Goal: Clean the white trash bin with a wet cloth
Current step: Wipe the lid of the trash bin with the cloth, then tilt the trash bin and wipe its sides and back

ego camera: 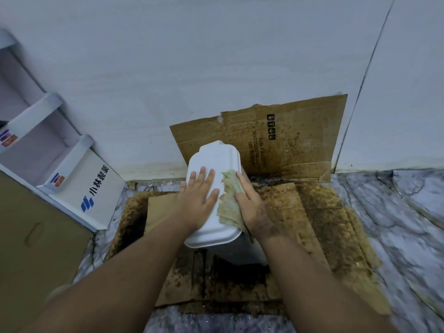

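White bin (211, 159) lid running long axis away from person; left hand (198, 199) pressing flat, fingers straight, steadying; right hand (249, 207) pressing cloth (229, 200) on lid's right side, nearer unwiped right edge

Your left hand (198, 200) covers much of the trash bin (213, 164) lid, and your right hand (249, 207) hides part of the cloth (229, 203). The lid conceals most of the bin's body. Both your forearms run off the bottom edge. The white shelf (69, 162) is cut by the left edge; its small labels are unreadable.
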`<state>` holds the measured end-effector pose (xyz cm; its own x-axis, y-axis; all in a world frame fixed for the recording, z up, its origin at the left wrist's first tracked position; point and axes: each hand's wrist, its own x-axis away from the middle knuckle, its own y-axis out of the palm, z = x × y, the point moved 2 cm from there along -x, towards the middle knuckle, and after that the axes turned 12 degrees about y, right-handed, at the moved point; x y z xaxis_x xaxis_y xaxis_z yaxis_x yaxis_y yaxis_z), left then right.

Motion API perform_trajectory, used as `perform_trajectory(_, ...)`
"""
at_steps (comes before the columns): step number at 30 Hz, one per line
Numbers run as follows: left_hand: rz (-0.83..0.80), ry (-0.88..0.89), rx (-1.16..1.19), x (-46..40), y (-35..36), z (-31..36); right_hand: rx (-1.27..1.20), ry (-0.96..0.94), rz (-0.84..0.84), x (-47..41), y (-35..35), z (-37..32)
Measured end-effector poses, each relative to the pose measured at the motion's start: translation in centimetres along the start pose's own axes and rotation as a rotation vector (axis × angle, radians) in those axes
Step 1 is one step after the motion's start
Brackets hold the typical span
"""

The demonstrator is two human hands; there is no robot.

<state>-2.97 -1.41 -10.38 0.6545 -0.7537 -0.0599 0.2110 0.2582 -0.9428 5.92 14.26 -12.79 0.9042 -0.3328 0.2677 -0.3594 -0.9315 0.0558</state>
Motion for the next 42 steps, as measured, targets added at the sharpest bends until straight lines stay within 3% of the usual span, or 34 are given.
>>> perform_trajectory(11,0.026,0.040,0.089,1.2,-0.4,-2.5,-0.149,0.087,-0.005,1.2,3.5,1.1)
perform_trajectory(15,0.069,-0.065,0.266,0.3,-1.2,-2.2,-0.024,0.114,0.041,1.8,4.1,2.4)
perform_trajectory(19,0.241,-0.088,0.302,0.4,-0.9,-2.5,0.089,-0.038,0.112,2.0,5.6,3.8)
perform_trajectory(23,0.141,-0.012,0.332,1.2,-0.1,-6.0,0.271,-0.058,0.195,1.2,8.0,5.2)
perform_trajectory(27,0.214,-0.194,0.527,1.0,-0.9,-7.8,0.494,-0.120,0.111,-0.1,10.0,6.2)
perform_trajectory(30,0.192,-0.206,0.537,1.6,-1.0,-8.5,0.639,-0.180,0.072,-1.2,8.0,8.9)
perform_trajectory(36,0.109,-0.199,0.519,2.3,-1.1,-8.8,0.654,0.160,0.250,-4.5,-1.0,18.0)
perform_trajectory(39,0.101,-0.197,0.537,2.4,-1.1,-9.3,0.683,0.295,0.284,-4.7,1.2,16.1)
perform_trajectory(42,0.109,-0.198,0.589,2.4,-1.2,-9.9,0.707,0.148,0.155,-4.8,7.7,9.9)
